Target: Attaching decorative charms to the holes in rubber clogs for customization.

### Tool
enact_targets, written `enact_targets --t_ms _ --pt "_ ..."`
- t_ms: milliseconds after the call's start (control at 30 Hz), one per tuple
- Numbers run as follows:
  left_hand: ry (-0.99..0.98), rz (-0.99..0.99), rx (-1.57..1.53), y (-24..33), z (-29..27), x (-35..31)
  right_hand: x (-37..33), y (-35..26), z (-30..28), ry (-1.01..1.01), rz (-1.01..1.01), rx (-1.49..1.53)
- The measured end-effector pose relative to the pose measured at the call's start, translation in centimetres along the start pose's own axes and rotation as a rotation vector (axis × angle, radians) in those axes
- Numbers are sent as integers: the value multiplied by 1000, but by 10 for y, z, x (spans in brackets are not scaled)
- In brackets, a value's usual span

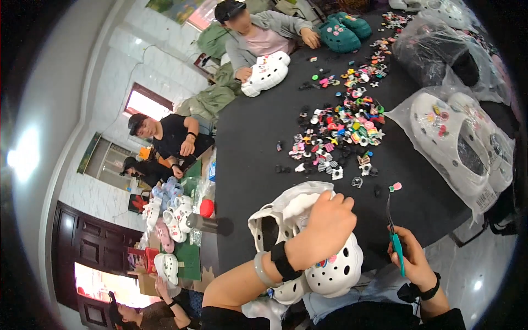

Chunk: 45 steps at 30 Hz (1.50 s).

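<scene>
Two white clogs with round holes lie at the table's near edge. My left hand (331,219) is closed over the upper end of the right-hand clog (344,267), its fingertips partly hidden; small colourful charms show beside my wrist. The other white clog (257,224) is half covered by my left forearm. In my right hand (416,257) is a pair of thin-nosed pliers (397,253) with green handles, pointing away from me. A small pink charm (395,187) is at the pliers' tip, above the black tabletop.
A heap of colourful shoe charms (344,129) spreads over the black table (247,148). Bagged white clogs (440,124) stand at the right. Across the table a person holds a white clog (267,74) near green clogs (344,33). More people and clogs are at the left, near a dark bottle (209,224).
</scene>
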<state>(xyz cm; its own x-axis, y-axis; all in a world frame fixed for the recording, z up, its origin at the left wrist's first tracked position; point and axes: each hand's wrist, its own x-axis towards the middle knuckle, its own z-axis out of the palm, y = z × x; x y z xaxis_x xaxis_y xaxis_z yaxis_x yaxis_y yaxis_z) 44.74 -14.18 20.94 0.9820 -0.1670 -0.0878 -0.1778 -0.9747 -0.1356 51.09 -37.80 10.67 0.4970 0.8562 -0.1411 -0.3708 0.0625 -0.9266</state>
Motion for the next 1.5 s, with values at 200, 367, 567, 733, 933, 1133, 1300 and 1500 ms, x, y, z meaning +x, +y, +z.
enact_targets --t_ms 200,367,567,733,933,1133,1300,1500 --pt "-11 -15 3 -5 0 -4 4 -10 5 18 22 -145" --pt "191 -29 -325 -18 0 -9 13 -43 0 -36 -118 -712" --pt "191 -240 -423 -32 -24 -29 24 -39 4 -44 -417 -1049" --pt "167 -393 -669 -32 -25 -19 30 -30 10 -29 -501 -1200" --pt "175 -428 -720 -32 -24 -16 35 -35 14 64 -502 -1225" --pt "155 -465 -812 -34 -21 -19 41 -37 22 46 -496 -1209" --pt "146 -463 -831 -36 -19 -19 50 -32 24 68 -518 -1209" --pt "252 -516 -942 -36 -18 -19 44 -36 21 80 -521 -1173"
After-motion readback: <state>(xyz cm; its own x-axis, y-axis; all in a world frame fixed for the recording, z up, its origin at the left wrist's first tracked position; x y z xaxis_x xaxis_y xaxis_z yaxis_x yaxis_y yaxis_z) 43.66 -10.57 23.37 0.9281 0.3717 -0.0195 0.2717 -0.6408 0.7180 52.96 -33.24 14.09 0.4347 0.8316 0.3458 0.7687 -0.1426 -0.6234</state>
